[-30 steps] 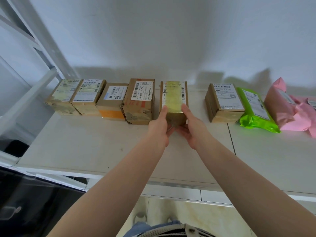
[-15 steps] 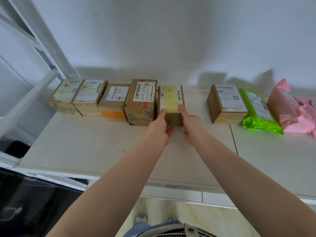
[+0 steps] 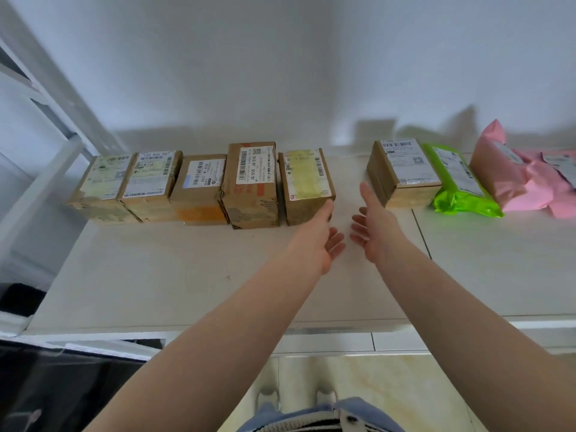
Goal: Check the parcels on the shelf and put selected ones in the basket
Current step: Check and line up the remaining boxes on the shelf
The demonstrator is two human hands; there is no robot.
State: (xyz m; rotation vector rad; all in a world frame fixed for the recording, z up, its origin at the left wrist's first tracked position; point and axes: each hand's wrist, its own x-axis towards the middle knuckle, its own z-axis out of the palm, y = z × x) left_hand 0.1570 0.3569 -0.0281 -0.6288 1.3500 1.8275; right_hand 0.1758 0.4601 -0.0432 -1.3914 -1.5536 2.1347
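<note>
Your two arms reach forward over the shelf [image 3: 156, 275], both hands released and grasping nothing. Your left hand [image 3: 318, 241] lies with the palm turned inward and the fingers relaxed; its thumb touches, or nearly touches, the lower right corner of the yellow-taped box [image 3: 307, 185], and you cannot tell from here whether there is real contact. Your right hand [image 3: 374, 226] faces it, palm inward, fingers straight, the thumb pointing up toward the gap between that box and the next box [image 3: 402, 173] to the right, touching neither. The parcels stand in a row along the back of the shelf against the wall [image 3: 280, 73]: from the left, four cardboard boxes packed side by side, the tallest box [image 3: 252, 185] pressed against the yellow-taped one. After the gap comes the single box, with a green bag [image 3: 458, 188] leaning against its right side, then a pink bag [image 3: 514, 176] at the edge of view. No basket appears in this view. Below the shelf edge you see pale floor tiles [image 3: 389, 385] and your shoes [image 3: 268, 397].
</note>
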